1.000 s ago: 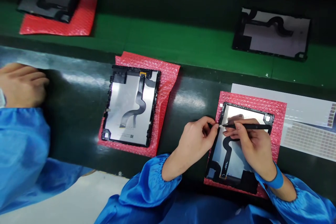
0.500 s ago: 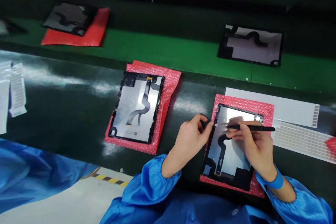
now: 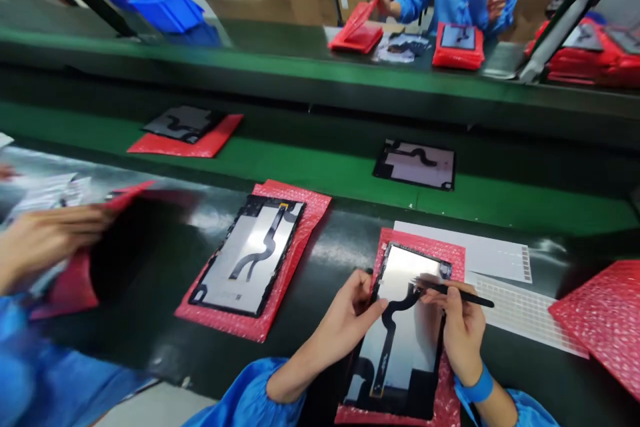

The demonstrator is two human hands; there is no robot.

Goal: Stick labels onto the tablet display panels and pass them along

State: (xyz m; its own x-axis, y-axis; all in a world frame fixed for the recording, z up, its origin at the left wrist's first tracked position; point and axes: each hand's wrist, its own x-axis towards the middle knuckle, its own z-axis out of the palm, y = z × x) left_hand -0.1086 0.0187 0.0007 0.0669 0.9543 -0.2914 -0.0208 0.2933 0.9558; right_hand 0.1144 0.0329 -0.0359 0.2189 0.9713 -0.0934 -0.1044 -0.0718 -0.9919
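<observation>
A tablet screen panel (image 3: 407,330) lies face down on a red bubble-wrap bag (image 3: 450,387) in front of me. My left hand (image 3: 353,313) grips its left edge, with the thumb over the frame and the other fingers partly hidden beyond it. Black tweezers (image 3: 467,293) are pinched in my right hand (image 3: 463,327). Their tips are over the upper end of the black flex cable (image 3: 387,340); I cannot tell whether they touch it. The cable curves down the silver back of the panel.
A second screen panel (image 3: 250,260) lies on red bubble wrap to my left. White label sheets (image 3: 520,313) and a red bag (image 3: 605,320) sit at right. More panels (image 3: 417,163) rest on the green strip. A co-worker's hand (image 3: 55,240) holds a red bag at left; another person stands opposite.
The view has tilted up, showing the far bench. The tweezers' tips have moved to the cable's upper end. My left thumb now lies on the panel's edge. A co-worker's hand has appeared at left.
</observation>
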